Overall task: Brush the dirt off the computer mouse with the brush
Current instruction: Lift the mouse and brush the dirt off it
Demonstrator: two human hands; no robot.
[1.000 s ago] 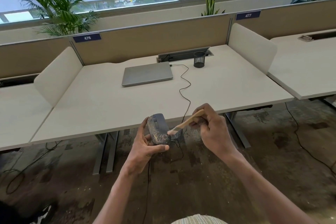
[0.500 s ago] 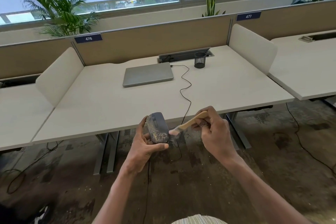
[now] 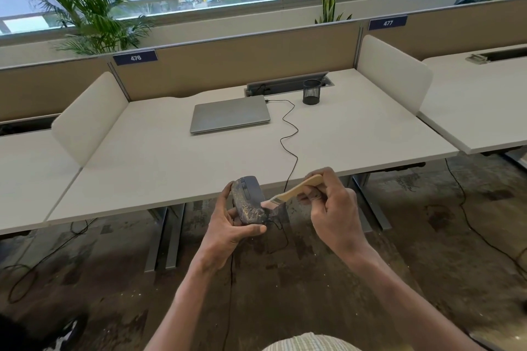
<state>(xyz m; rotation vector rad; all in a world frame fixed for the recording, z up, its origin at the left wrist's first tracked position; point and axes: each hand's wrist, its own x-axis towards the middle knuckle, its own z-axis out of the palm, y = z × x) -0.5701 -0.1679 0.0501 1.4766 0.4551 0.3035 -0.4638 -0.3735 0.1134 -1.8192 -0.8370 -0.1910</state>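
A dark grey computer mouse (image 3: 248, 202), speckled with yellowish dirt on its lower half, is held in the air in front of the desk edge. My left hand (image 3: 228, 229) grips it from below and the left side, thumb across its near end. My right hand (image 3: 332, 212) holds a small brush (image 3: 296, 190) by its pale wooden handle. The bristles touch the mouse's right side. The mouse's black cable (image 3: 288, 134) runs across the desk to the laptop.
The white desk (image 3: 159, 162) carries a closed grey laptop (image 3: 230, 117) and a black mesh pen cup (image 3: 311, 91) near the back partition. White side dividers flank the desk. Cables trail over the stained floor below. Plants stand behind the partition.
The brush tip has shifted slightly up along the mouse's right side. Both hands stay in nearly the same place in front of the desk edge.
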